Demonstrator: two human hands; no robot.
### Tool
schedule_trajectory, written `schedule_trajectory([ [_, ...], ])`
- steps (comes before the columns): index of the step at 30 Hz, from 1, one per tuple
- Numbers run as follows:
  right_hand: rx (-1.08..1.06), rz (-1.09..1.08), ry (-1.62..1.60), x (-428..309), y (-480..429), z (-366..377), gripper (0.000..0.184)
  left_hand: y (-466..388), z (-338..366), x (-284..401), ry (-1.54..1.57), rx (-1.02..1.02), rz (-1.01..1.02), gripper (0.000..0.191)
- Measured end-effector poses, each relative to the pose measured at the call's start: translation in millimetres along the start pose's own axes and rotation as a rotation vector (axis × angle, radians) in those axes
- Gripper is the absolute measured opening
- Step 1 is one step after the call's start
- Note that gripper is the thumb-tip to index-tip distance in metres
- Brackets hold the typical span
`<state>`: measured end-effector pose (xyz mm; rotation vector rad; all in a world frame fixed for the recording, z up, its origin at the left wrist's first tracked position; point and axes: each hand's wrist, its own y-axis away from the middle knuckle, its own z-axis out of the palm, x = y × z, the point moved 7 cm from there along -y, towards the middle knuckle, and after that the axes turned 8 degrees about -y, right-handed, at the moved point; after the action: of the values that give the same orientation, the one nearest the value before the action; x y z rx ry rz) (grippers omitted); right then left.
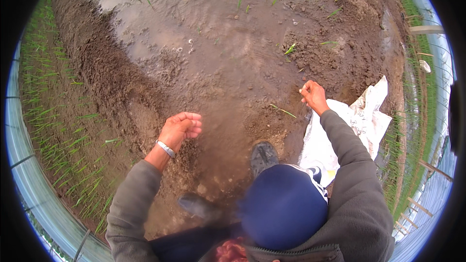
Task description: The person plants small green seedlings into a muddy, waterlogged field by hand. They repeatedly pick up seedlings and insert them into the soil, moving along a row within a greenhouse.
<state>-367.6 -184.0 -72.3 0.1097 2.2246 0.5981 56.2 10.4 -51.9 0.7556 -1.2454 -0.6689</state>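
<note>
My left hand (181,130), with a silver bracelet at its wrist, hangs over the muddy water with its fingers loosely curled; nothing shows in it. My right hand (313,95) is at the right, its thumb and fingertips pinched together; whether something small is between them cannot be told. Under my right forearm lies a white woven sack (320,134), crumpled at its right end and bearing some writing. A cut green stalk (283,110) lies on the mud between the hands. A dark blue rounded thing (285,205), partly blurred, is close below.
My boots (264,156) stand in shallow muddy water. A raised soil ridge (87,51) runs along the left, with green seedlings (69,145) beyond it. More seedlings line the right side. Plastic sheeting (43,189) curves around both edges.
</note>
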Motion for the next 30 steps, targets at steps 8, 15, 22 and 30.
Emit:
schedule_trajectory([
  [8,-0.172,-0.251,0.072,-124.6,-139.1,56.8,0.043,-3.9,6.5,4.9,-0.007,-0.014,-0.004,0.018],
  [15,-0.153,-0.108,0.239,-162.8,-210.8,97.8,0.061,-8.2,-2.6,-4.8,0.013,0.007,-0.033,0.017],
  [22,-0.230,0.026,0.696,-163.7,-244.4,106.0,0.032,-11.4,-1.6,-7.8,0.026,-0.003,-0.046,0.017],
  [30,-0.042,-0.650,0.460,-206.4,-221.0,146.4,0.039,-14.8,-5.3,-8.8,0.024,0.017,-0.047,0.017],
])
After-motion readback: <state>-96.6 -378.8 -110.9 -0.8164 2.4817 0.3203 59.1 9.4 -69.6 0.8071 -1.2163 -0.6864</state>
